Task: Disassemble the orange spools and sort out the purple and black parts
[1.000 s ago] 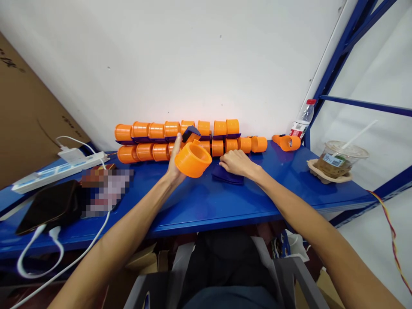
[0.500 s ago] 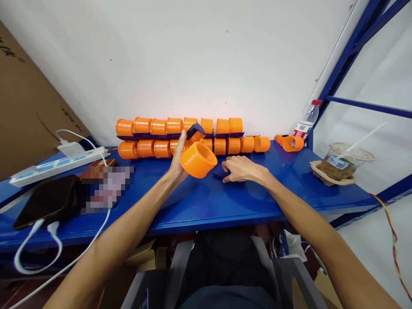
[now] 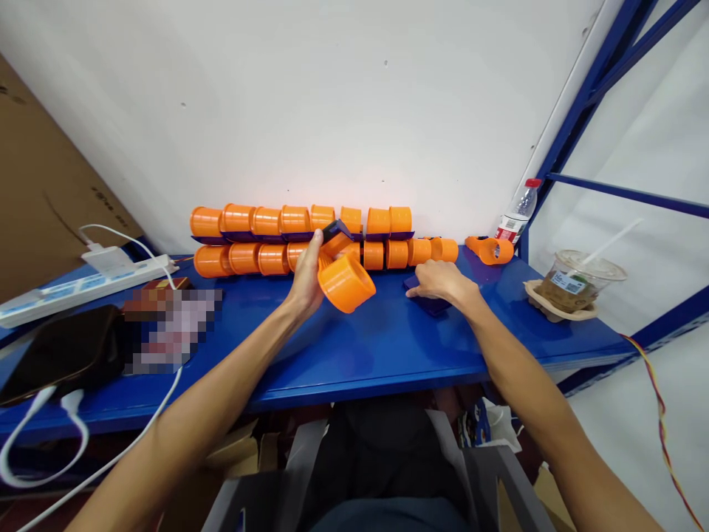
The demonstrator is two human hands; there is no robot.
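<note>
My left hand [image 3: 307, 277] is closed round an orange plastic piece [image 3: 344, 282] with a short hollow cylinder at its lower end. A dark blue part [image 3: 337, 235] shows at that piece's upper end; how the two join is partly hidden by my fingers. Lower on the right, my right hand [image 3: 440, 281] has its fingers curled over a dark blue flat piece [image 3: 433, 306] that lies against the tabletop. Behind both hands, similar orange cylinders [image 3: 272, 260] stand in two stacked rows along the wall, with dark blue parts between the rows.
The blue table [image 3: 354, 355] runs along a white wall. On its left are a power strip [image 3: 83, 288], a black device [image 3: 60, 355] and a white cable. To the right stand a lone orange piece [image 3: 492, 251], a bottle [image 3: 518, 210] and a drink cup [image 3: 576, 284].
My right hand has slid to the right across the table, and the dark blue flat piece has moved with it. My left hand still holds the orange piece, turned slightly. The view has shifted a little.
</note>
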